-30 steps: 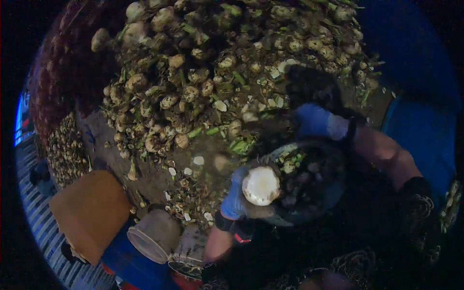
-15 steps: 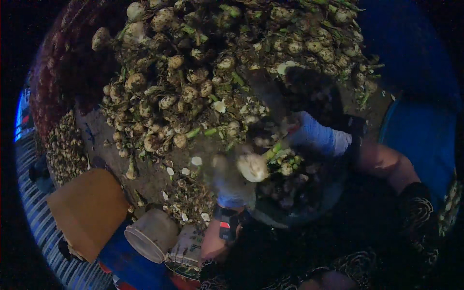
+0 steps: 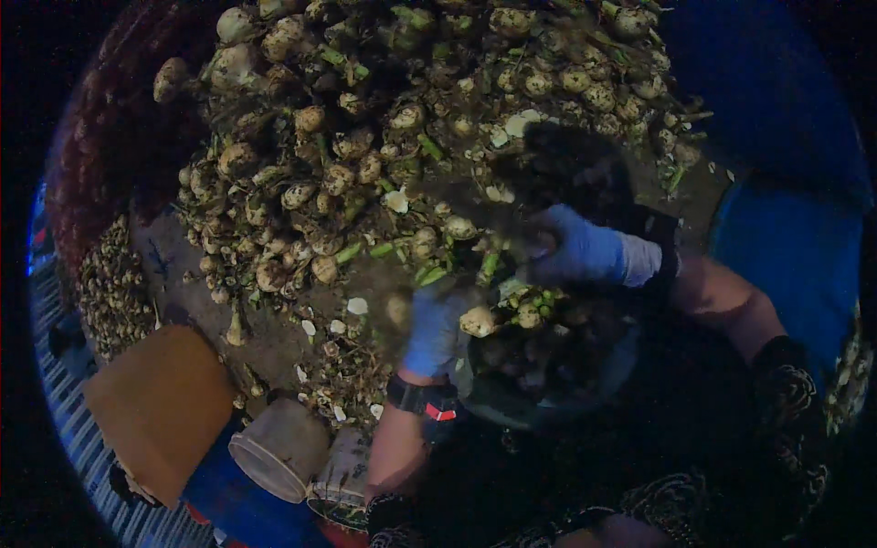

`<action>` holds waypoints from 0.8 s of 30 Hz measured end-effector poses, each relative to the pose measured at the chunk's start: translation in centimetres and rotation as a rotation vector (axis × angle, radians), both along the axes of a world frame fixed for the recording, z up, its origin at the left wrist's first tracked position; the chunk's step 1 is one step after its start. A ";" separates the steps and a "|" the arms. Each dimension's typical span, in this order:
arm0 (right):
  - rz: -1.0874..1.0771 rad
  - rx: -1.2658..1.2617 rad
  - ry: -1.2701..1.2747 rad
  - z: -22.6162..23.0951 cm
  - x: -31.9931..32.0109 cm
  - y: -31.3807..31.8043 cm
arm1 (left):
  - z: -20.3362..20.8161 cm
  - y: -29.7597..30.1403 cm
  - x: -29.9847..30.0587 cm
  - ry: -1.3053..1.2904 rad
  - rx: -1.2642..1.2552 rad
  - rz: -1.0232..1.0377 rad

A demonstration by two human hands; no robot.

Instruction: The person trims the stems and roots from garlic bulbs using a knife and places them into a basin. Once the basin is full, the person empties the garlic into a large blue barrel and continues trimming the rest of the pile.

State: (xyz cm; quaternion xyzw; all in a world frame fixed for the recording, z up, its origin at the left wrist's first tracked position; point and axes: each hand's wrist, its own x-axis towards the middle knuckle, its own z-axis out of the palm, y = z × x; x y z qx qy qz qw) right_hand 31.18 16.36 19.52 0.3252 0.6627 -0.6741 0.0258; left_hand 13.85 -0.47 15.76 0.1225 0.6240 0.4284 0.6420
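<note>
My left hand (image 3: 431, 333), in a blue glove with a dark band at the wrist, is beside the left rim of a round bucket (image 3: 512, 418). Its fingers are smeared by motion, so whether they hold anything does not show. My right hand (image 3: 575, 247), also gloved in blue, is curled above the bucket's far side. What lies in its grip is dark and blurred. Inside the bucket are pale, trimmed onion-like bulbs (image 3: 477, 321) and shadowed contents. Beyond both hands spreads a big heap of soil-covered bulbs (image 3: 338, 178), some with green stem stubs.
White cut slices (image 3: 357, 306) and scraps litter the ground left of my left hand. Two tubs (image 3: 288, 447) lie tipped at the lower left, by a brown box (image 3: 163, 406). A blue container (image 3: 776, 265) stands at right, and a dark red mesh sack (image 3: 119, 128) at far left.
A bulb with a green stem, blurred between my hands before, no longer shows there. My left hand has moved up and slightly left. The view has shifted a little.
</note>
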 end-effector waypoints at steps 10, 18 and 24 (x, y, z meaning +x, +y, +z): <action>0.299 0.453 -0.050 -7.1 3.7 0.5 | -2.0 -0.8 -2.7 0.651 0.396 -0.589; -0.030 -0.068 -0.180 -4.7 1.8 0.9 | -10.6 4.7 -4.9 1.419 -0.047 -0.944; 0.088 0.341 -0.029 -4.7 3.0 0.8 | -7.2 4.4 -4.3 0.565 0.340 -0.062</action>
